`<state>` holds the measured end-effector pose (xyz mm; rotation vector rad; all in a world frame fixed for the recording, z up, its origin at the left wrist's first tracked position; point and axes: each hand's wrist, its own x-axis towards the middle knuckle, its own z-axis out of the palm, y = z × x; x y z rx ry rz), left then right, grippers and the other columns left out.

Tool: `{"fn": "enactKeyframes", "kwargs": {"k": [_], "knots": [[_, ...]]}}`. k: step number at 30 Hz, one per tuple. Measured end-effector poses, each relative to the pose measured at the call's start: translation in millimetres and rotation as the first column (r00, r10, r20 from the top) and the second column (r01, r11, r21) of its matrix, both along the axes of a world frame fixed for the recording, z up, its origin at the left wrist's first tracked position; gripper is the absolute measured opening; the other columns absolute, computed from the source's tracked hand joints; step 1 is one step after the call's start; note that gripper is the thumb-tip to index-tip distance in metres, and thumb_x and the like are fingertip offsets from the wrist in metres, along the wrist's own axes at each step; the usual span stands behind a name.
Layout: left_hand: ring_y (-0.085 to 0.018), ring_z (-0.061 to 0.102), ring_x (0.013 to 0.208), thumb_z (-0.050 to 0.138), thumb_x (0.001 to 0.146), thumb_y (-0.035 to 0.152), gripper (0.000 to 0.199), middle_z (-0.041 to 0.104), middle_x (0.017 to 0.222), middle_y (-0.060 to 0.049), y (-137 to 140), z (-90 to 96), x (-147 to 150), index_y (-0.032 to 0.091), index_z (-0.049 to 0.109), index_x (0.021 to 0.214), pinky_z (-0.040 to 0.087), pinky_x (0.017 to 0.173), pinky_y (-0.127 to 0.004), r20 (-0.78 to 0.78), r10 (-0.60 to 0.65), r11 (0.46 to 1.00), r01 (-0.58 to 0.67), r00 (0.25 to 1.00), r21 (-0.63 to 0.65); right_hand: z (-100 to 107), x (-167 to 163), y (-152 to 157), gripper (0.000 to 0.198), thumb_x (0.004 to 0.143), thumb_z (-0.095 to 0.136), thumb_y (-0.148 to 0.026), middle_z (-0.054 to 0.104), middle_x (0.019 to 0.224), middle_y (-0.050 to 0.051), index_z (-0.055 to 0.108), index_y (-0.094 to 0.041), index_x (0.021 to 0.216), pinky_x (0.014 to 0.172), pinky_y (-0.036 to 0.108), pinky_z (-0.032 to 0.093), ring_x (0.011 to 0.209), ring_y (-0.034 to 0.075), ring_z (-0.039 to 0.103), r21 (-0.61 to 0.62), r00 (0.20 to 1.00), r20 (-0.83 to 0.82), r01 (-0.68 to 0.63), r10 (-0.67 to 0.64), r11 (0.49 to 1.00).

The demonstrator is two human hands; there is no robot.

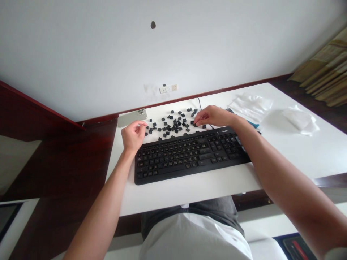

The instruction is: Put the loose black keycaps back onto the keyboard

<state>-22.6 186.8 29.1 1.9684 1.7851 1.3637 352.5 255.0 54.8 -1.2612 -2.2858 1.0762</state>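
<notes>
A black keyboard lies across the front of the table, many of its sockets showing no cap. Behind it, loose black keycaps are scattered, some of them heaped in the middle. My right hand reaches over the keyboard to the right side of the scatter, thumb and fingertips closed on a small black keycap. At the left edge of the scatter is my left hand, its fingers curled and pinched together. Whatever those fingertips hold, if anything, is too small to tell.
A phone lies at the back left of the white table. Clear plastic bags and a blue strip are on the right. A cable runs behind the keycaps towards the wall, which has sockets.
</notes>
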Motion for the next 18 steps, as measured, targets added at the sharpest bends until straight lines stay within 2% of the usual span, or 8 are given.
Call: {"fn": "enactKeyframes", "kwargs": {"k": [2, 5, 8, 13, 16, 18], "knots": [[-0.010, 0.046, 0.046, 0.060, 0.086, 0.022, 0.022, 0.053, 0.049, 0.004, 4, -1.6, -7, 0.020, 0.081, 0.083, 0.031, 0.053, -0.024, -0.002, 0.037, 0.999, -0.037, 0.999, 0.009, -4, 4, 4, 0.033, 0.081, 0.077, -0.048, 0.081, 0.087, 0.002, 0.085, -0.023, 0.100, 0.076, 0.035, 0.053, 0.081, 0.022, 0.072, 0.027, 1.000, 0.009, 0.025, -0.026, 0.999], [-0.011, 0.043, 0.046, 0.059, 0.085, 0.023, 0.023, 0.052, 0.050, 0.004, 11, -4.2, -21, 0.019, 0.082, 0.084, 0.030, 0.053, -0.025, -0.005, 0.117, 0.993, -0.117, 0.993, 0.016, -8, 7, 6, 0.030, 0.085, 0.071, -0.042, 0.081, 0.086, 0.001, 0.086, -0.023, 0.103, 0.075, 0.035, 0.052, 0.078, 0.020, 0.069, 0.137, 0.994, 0.062, 0.076, -0.085, 0.988], [-0.012, 0.046, 0.050, 0.057, 0.085, 0.024, 0.026, 0.059, 0.057, 0.001, 20, -7.6, -39, 0.018, 0.082, 0.086, 0.032, 0.055, -0.025, 0.024, 0.236, 0.971, -0.237, 0.971, 0.021, -6, 8, 6, 0.027, 0.088, 0.067, -0.034, 0.082, 0.088, 0.002, 0.086, -0.023, 0.103, 0.079, 0.035, 0.052, 0.080, 0.021, 0.071, 0.204, 0.986, 0.104, 0.103, -0.126, 0.974], [-0.019, 0.068, 0.077, 0.050, 0.083, 0.020, 0.028, 0.076, 0.084, -0.006, 38, -23.0, -76, 0.016, 0.077, 0.084, 0.049, 0.071, -0.026, 0.151, 0.404, 0.908, -0.416, 0.902, 0.058, -3, 7, 4, 0.026, 0.089, 0.066, -0.030, 0.083, 0.088, 0.002, 0.086, -0.024, 0.104, 0.081, 0.034, 0.053, 0.083, 0.022, 0.073, 0.226, 0.981, 0.121, 0.122, -0.152, 0.967], [-0.022, 0.072, 0.088, 0.048, 0.081, 0.020, 0.028, 0.078, 0.089, -0.007, 51, -34.8, -93, 0.017, 0.076, 0.084, 0.053, 0.081, -0.029, 0.243, 0.446, 0.880, -0.472, 0.861, 0.054, -5, 6, 4, 0.022, 0.086, 0.070, -0.030, 0.082, 0.087, 0.002, 0.085, -0.023, 0.101, 0.079, 0.033, 0.054, 0.083, 0.022, 0.074, 0.196, 0.976, 0.119, 0.158, -0.183, 0.968], [-0.022, 0.073, 0.089, 0.049, 0.082, 0.021, 0.028, 0.078, 0.089, -0.007, 59, -38.6, -98, 0.017, 0.076, 0.085, 0.054, 0.082, -0.030, 0.245, 0.471, 0.871, -0.491, 0.848, 0.027, -5, 5, 5, 0.019, 0.085, 0.071, -0.029, 0.082, 0.086, 0.002, 0.084, -0.024, 0.098, 0.078, 0.033, 0.054, 0.083, 0.022, 0.074, 0.192, 0.974, 0.127, 0.161, -0.187, 0.968]]}}
